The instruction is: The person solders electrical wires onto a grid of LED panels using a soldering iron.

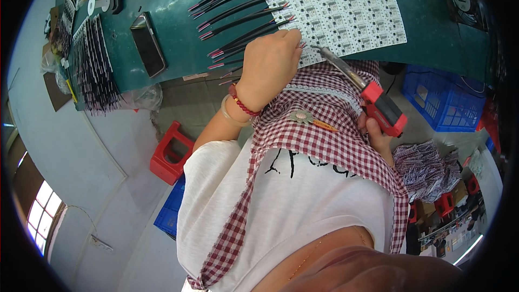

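A large white panel of small circuit boards point(346, 13) lies on the green table. Black cables with thin coloured wire ends point(240, 19) are lined up along its left side. At the panel's near corner my left hand point(273, 67) is closed, fingertips pinched over the end of a black cable; the fingers hide part of it. My right hand point(378, 136) grips a soldering iron point(381, 107) by its red and black handle. The iron's metal tip points left and lies just right of my left fingertips, close to the wire ends at the panel edge.
On the table's left lie a black phone point(147, 44) and a bundle of dark cables point(94, 62). A small black fan point(462, 1) stands at the far right. Below are a blue crate point(444, 100), a red stool point(170, 154) and a pile of bundled strips point(424, 170).
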Demonstrator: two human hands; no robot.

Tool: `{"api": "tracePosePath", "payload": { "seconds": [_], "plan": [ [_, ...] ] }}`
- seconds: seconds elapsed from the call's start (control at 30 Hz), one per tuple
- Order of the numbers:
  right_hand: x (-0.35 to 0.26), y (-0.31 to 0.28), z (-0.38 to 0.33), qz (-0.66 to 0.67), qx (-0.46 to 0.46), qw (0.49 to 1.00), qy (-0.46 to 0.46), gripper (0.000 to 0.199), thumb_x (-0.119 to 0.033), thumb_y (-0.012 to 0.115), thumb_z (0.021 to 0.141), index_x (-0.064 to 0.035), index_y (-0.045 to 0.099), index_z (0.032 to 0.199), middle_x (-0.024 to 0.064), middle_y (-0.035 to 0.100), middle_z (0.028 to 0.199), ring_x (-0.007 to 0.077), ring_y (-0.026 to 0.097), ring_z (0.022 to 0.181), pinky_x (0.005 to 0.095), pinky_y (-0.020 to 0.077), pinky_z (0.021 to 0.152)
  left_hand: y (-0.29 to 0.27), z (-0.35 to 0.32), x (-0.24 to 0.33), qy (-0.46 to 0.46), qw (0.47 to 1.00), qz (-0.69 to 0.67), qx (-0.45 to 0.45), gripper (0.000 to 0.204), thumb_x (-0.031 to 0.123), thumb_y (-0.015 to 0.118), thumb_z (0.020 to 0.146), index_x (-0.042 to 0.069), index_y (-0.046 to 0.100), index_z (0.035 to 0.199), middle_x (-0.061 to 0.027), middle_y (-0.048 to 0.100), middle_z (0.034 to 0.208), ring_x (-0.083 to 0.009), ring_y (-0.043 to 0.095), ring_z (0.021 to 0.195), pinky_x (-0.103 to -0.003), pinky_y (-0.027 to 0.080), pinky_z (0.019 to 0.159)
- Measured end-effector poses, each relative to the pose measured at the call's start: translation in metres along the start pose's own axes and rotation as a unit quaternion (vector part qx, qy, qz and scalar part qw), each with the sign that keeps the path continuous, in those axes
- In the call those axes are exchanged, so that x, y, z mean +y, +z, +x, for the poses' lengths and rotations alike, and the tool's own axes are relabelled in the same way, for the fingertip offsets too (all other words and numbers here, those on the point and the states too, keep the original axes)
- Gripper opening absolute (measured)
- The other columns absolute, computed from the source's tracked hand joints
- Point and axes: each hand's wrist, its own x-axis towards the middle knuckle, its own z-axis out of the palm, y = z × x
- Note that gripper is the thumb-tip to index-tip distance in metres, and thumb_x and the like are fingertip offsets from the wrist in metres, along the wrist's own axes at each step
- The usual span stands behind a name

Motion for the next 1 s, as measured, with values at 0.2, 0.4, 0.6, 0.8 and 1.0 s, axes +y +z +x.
{"api": "tracePosePath", "payload": {
  "seconds": [0.2,0.4,0.6,0.8,1.0],
  "plan": [
    [-0.007,0.009,0.005,0.051,0.01,0.997,-0.052,0.019,-0.017,0.057,0.09,-0.0004,0.059,0.098,0.0031,0.055,0.071,0.0081,0.047,0.06,0.0237,0.0383,0.054,0.0,0.002,0.0,0.001,1.0,0.015,-0.008,0.013,0.011,0.064,0.076,0.004,0.054,0.073,-0.0111,0.059,0.07,-0.0321,0.058,0.063,-0.041,0.044,0.054],
    [-0.004,0.004,0.006,0.047,-0.005,0.998,-0.045,0.018,-0.016,0.059,0.089,-0.0008,0.06,0.1,0.0033,0.057,0.073,0.0075,0.049,0.061,0.0231,0.0397,0.056,-0.002,0.002,0.001,0.013,1.0,0.021,-0.012,0.011,0.01,0.062,0.077,0.004,0.053,0.076,-0.0113,0.058,0.072,-0.0322,0.058,0.064,-0.041,0.044,0.055],
    [0.009,-0.003,0.002,-0.039,0.018,0.999,0.026,0.017,-0.011,0.064,0.086,-0.0018,0.062,0.101,0.003,0.061,0.084,0.0105,0.056,0.074,0.0268,0.046,0.067,0.0,0.002,0.0,0.018,0.999,0.033,-0.015,0.011,0.01,0.062,0.078,0.004,0.053,0.078,-0.0119,0.058,0.073,-0.0323,0.058,0.064,-0.041,0.044,0.055],
    [0.007,0.002,0.002,-0.036,0.036,0.999,0.007,0.016,-0.012,0.064,0.087,-0.0017,0.063,0.1,0.0028,0.061,0.085,0.0118,0.056,0.075,0.0279,0.0463,0.068,0.0,0.004,0.001,0.028,0.998,0.056,-0.015,0.011,0.01,0.062,0.077,0.004,0.053,0.078,-0.0116,0.057,0.072,-0.0313,0.058,0.065,-0.041,0.045,0.056],
    [0.004,-0.007,0.002,0.02,-0.011,0.999,0.038,0.02,-0.013,0.063,0.087,-0.0015,0.063,0.104,0.004,0.063,0.089,0.0134,0.058,0.079,0.0285,0.047,0.071,0.0,0.004,0.0,0.033,0.997,0.075,-0.015,0.011,0.01,0.063,0.077,0.005,0.053,0.078,-0.0109,0.057,0.072,-0.0306,0.059,0.066,-0.041,0.046,0.056]
  ]
}}
